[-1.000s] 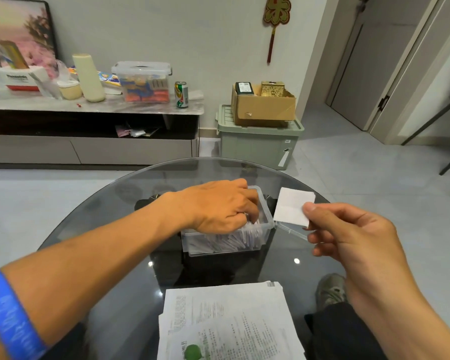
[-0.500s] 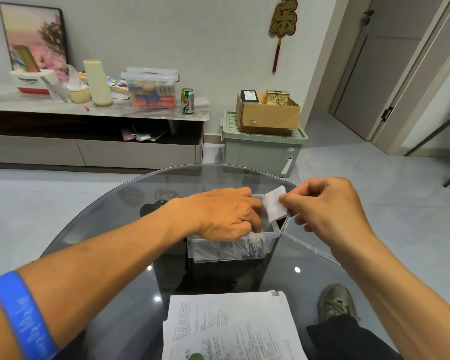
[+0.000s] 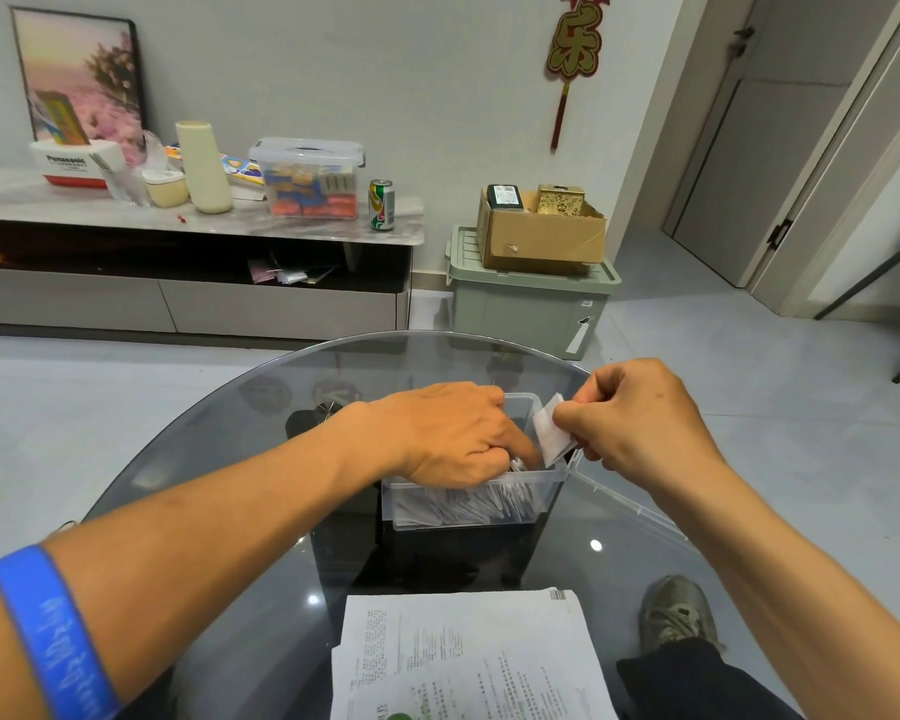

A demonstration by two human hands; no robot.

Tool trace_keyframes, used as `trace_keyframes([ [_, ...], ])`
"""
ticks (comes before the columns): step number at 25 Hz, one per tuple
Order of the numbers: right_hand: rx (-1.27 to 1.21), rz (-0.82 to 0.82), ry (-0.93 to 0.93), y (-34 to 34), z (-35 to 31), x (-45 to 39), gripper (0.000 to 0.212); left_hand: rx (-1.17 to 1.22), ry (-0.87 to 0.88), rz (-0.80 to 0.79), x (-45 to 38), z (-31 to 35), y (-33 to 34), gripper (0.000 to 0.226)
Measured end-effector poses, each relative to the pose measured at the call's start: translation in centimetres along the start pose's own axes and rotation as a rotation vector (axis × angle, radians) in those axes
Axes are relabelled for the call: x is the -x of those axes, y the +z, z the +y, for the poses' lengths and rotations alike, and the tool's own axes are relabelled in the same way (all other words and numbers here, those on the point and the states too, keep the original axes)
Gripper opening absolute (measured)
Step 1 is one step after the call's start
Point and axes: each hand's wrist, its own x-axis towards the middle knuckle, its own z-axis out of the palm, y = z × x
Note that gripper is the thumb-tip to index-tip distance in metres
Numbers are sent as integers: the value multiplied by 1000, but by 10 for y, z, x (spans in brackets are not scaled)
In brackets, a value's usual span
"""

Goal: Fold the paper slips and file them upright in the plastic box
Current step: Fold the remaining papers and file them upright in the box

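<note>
While over the plastic box (image 3: 552, 483), folded slip (image 3: 551, 432) between right fingers (image 3: 567, 424).

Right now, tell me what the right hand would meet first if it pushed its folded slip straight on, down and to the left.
Probably the filed slips at the right end of the plastic box, beside the left hand's fingers. The right hand holds the folded slip just over that rim; depth is unclear.

Even indoor light, wide-angle edge distortion

Right hand (image 3: 640, 418) pinches a folded slip (image 3: 552, 433) over the plastic box (image 3: 536, 491); left hand (image 3: 448, 433) reaches inside.
</note>
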Motion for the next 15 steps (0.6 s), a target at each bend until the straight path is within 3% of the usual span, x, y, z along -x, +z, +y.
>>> trace_keyframes([
  [4, 155, -10, -79, 5, -6, 0, 18, -36, 22, 7, -1, -4, 5, 51],
  [8, 428, -138, -153, 16, -16, -2, 9, -48, 6, 9, -2, -6, 6, 49],
  [12, 776, -280, -389, 25, -32, -1, 6, 66, -51, 20, 4, -1, 3, 41],
  [15, 815, -279, -478, 17, -34, 3, 19, 79, -84, 240, 23, 12, -4, 31],
])
